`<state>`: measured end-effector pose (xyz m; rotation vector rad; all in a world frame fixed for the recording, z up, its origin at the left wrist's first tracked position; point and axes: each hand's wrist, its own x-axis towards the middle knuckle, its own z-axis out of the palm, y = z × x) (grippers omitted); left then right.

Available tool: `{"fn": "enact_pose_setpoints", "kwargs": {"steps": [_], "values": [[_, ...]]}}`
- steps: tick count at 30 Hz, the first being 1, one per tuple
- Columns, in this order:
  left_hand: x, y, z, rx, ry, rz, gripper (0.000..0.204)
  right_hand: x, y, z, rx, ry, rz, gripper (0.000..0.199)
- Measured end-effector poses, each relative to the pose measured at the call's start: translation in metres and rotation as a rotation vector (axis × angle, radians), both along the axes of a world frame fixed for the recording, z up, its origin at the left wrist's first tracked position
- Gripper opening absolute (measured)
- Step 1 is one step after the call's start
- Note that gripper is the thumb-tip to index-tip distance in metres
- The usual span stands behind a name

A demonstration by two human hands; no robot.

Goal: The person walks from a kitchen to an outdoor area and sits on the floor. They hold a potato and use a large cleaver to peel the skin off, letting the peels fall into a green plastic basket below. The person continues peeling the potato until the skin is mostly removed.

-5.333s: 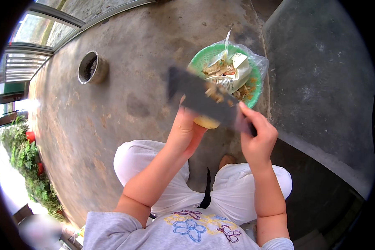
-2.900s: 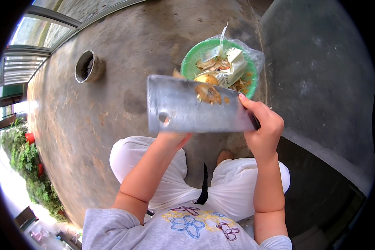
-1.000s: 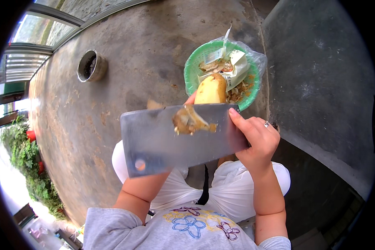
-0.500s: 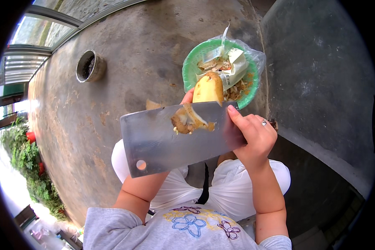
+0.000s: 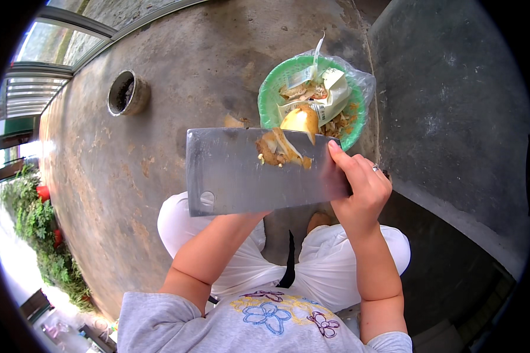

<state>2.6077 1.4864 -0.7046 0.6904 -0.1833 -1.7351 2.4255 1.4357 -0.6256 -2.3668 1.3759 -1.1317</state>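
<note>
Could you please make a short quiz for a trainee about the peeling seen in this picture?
1. True or false: peel scraps lie on the flat of the cleaver.
2. Which hand grips the cleaver? A left hand, B right hand.
3. What colour is the bowl under the potato?

Key: 1 true. 2 B; the left hand is hidden behind the blade. 3 green, lined with a clear bag.
</note>
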Motion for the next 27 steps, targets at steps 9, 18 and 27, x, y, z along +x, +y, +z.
{"fn": "enact_pose_setpoints", "kwargs": {"steps": [9, 18, 27], "values": [[-0.012, -0.012, 0.056, -0.007, -0.159, 0.014, 0.05, -0.018, -0.011, -0.004, 0.086, -0.007, -0.103, 0.048], [-0.004, -0.005, 0.043, 0.115, -0.161, 0.005, 0.055, 0.001, 0.003, 0.003, -0.022, -0.002, 0.071, 0.047], [-0.004, 0.0, 0.029, 0.061, -0.21, -0.012, 0.052, 0.001, 0.004, -0.003, 0.048, 0.041, -0.057, 0.044]]}}
